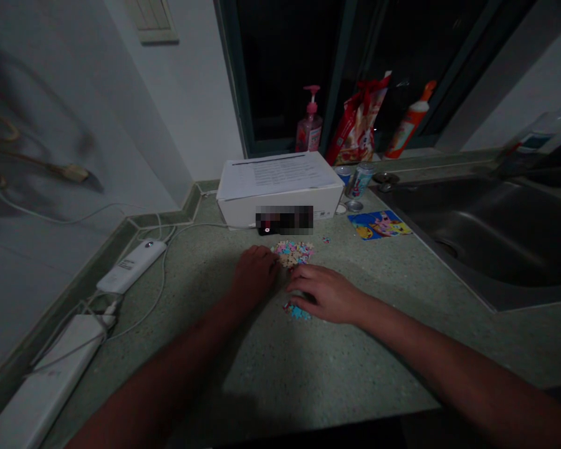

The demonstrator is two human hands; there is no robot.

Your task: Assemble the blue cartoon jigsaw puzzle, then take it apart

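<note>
A small heap of pastel jigsaw pieces (293,252) lies on the greenish counter (271,368). My left hand (255,273) rests palm down at the heap's left edge, fingers curled against the pieces. My right hand (325,292) lies just below the heap with fingers stretched toward it. Under and beside its fingers sits a little cluster of blue pieces (298,311). A few stray pieces (326,239) lie apart to the right. A colourful picture card (378,224) lies farther right. What the left fingers hold, if anything, is hidden.
A white box (280,187) with a printed sheet stands behind the heap. A steel sink (486,231) fills the right. Power strips (131,265) and cables run along the left wall. A soap pump (309,125), snack bag (359,125) and bottle (409,125) stand on the sill.
</note>
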